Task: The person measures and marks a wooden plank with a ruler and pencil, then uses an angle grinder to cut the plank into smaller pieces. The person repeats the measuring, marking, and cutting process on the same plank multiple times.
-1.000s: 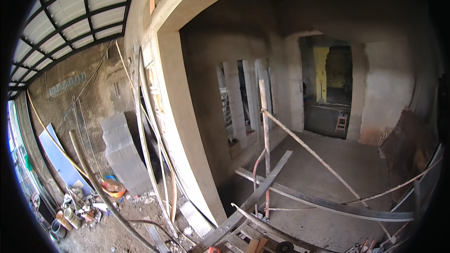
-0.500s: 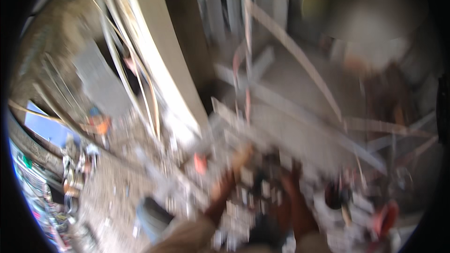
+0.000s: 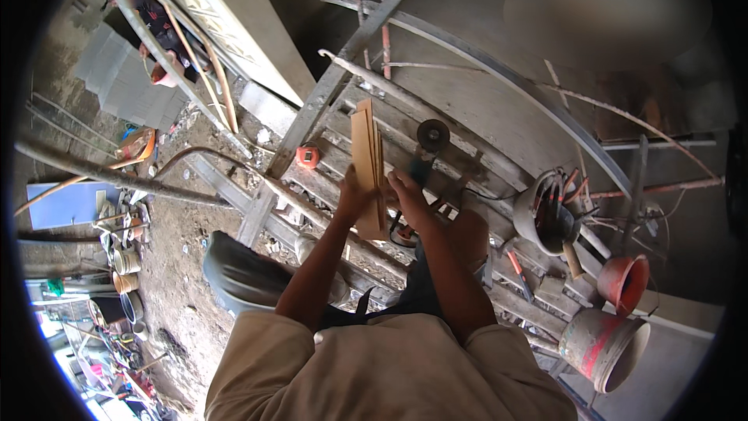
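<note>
A stack of thin, long tan strips (image 3: pixel 364 148) stands between my hands, over a scaffold of wooden planks. My left hand (image 3: pixel 354 196) is closed around its left side. On the other side, my right hand (image 3: pixel 403 189) grips the edges of the strips with bent fingers. Whether the strips are tile or wood I cannot tell. Just right of the stack lies an angle grinder (image 3: pixel 423 164) with a dark disc. An orange tape measure (image 3: pixel 307 157) rests on the planks to the left.
At the right sit a bucket of tools (image 3: pixel 538 206), a hammer (image 3: pixel 573 262), a red bucket (image 3: pixel 623 281) and a white bucket (image 3: pixel 596 347). A red-handled tool (image 3: pixel 516 267) lies on the planks (image 3: pixel 530 308). Metal bars (image 3: pixel 483 51) cross ahead. Another person (image 3: pixel 160 27) is at the far left.
The earlier frame is heavily blurred. My view has shifted, and my hands now appear higher in it and closer together, with the strips showing clearly between them.
</note>
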{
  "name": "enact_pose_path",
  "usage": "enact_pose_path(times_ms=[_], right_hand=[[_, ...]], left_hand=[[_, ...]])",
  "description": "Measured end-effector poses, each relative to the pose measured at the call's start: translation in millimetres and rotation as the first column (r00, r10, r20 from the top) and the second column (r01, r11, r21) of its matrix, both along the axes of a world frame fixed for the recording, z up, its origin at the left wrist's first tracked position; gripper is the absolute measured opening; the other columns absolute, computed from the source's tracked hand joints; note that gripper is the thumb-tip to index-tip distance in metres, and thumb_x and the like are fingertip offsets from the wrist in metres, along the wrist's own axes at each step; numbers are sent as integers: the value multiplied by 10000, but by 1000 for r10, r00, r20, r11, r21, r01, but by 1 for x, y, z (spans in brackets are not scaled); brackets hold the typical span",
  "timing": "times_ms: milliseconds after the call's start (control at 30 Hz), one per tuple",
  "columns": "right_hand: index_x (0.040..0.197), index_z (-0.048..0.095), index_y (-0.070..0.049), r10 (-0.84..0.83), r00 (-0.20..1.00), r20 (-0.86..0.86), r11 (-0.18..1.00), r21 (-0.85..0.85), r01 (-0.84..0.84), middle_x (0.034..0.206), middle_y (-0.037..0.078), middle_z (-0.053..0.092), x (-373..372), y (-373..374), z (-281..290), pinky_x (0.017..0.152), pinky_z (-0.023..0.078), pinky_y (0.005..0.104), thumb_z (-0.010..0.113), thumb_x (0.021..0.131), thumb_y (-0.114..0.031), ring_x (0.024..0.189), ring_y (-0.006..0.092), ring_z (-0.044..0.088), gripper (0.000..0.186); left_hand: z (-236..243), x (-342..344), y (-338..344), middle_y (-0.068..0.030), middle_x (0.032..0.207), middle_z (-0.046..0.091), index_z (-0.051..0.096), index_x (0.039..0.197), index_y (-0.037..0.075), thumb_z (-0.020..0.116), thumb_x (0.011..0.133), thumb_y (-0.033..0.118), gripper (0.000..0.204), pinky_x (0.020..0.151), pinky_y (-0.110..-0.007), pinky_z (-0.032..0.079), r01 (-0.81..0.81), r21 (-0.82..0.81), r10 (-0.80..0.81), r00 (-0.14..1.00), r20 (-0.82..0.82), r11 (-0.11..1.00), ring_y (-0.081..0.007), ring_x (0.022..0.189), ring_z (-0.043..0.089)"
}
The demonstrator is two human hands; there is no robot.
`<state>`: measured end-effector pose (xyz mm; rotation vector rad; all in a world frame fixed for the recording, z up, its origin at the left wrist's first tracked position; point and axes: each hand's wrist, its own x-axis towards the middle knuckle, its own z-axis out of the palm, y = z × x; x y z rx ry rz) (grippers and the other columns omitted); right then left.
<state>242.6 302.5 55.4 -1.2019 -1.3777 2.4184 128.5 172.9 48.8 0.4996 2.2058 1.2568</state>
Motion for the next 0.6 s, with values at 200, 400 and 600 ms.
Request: enact_pose_path(times_ms=[200, 400, 600], right_hand=[[1116, 661, -17, 240, 968, -72, 923, 326, -205, 867, 10, 636, -23, -23, 15, 739, 471, 302, 612, 1019, -352, 787, 108, 571, 353], [1094, 687, -8, 213, 970, -117, 946, 275, -174, 917, 13, 664, -12, -14, 33, 765, 481, 316, 643, 1006, -328, 838, 106, 593, 335], [1097, 704, 13, 165, 982, -87, 944, 302, -131, 924, 28, 686, -7, -18, 44, 764, 493, 346, 634, 1006, -301, 844, 114, 610, 334]], left_hand=[[38, 17, -26, -157, 1368, 565, 277, 1566, 25, 805, 850, 103, 893, 995, -375, 520, -154, 444, -12, 937, 349, 883, -250, 1199, 607], [39, 19, -21, -172, 1364, 559, 295, 1539, -2, 762, 877, 86, 815, 980, -382, 527, -220, 427, 27, 911, 412, 877, -262, 1196, 607], [27, 16, -22, -156, 1286, 605, 365, 1498, -6, 592, 907, 70, 638, 969, -361, 513, -377, 527, -52, 776, 629, 761, -236, 1122, 627]])
